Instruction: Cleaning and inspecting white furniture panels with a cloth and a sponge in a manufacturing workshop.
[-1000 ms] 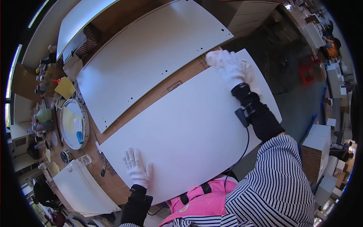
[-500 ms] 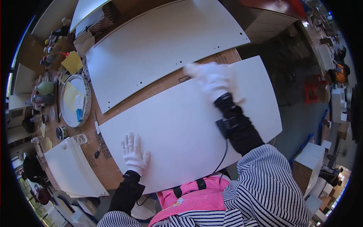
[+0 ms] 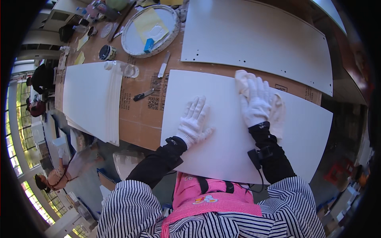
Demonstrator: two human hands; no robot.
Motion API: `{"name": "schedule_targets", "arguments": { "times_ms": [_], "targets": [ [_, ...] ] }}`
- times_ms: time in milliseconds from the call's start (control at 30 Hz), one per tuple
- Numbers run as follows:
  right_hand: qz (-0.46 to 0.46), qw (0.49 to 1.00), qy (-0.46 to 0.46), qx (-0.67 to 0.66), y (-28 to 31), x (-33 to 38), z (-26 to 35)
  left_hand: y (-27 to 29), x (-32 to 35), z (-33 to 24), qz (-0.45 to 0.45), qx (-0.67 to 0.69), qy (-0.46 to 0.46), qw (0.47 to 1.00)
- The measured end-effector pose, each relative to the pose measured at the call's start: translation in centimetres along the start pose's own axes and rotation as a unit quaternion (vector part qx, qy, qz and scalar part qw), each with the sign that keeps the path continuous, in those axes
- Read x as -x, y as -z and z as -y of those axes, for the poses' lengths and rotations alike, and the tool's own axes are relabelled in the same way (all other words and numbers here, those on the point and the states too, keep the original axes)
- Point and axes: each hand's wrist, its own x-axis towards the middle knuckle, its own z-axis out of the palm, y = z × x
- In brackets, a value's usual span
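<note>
A large white panel (image 3: 214,154) lies in front of me. My left hand (image 3: 192,121), in a white knit glove, rests flat on its left part with the fingers spread and nothing in them. My right hand (image 3: 255,99), gloved alike, holds a whitish cloth (image 3: 277,116) against the panel close to its far edge. The cloth sticks out past the fingertips and to the right of the hand. The fingers lie stretched over it, close together.
Beyond lies a second white panel (image 3: 254,35) with small holes along its edge. On the cardboard-covered table (image 3: 137,123) are a utility knife (image 3: 143,95), a white-bladed tool (image 3: 164,64), a jar (image 3: 107,52), a round tray (image 3: 174,33) and stacked white panels (image 3: 89,99). A person (image 3: 59,176) stands at left.
My view has turned, so the table appears swung round to the right. My right hand has moved left along the panel with the cloth. My left hand stays flat on the panel.
</note>
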Motion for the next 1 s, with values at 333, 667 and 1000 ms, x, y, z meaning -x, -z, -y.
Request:
{"name": "schedule_targets", "arguments": {
  "times_ms": [333,667,1000],
  "targets": [
    [0.042,0.980,0.190,-0.032,-7.8,-8.6,18.3,-0.6,1.4,2.3,-0.211,0.109,-0.005,0.971],
    [0.258,0.819,0.466,-0.214,-2.3,8.7,24.0,2.3,27.6,6.4,-0.487,0.309,0.460,0.675],
    [0.082,0.928,0.350,-0.097,3.9,12.2,8.2,4.7,25.9,5.8,-0.332,0.279,0.387,0.814]
  ]
}}
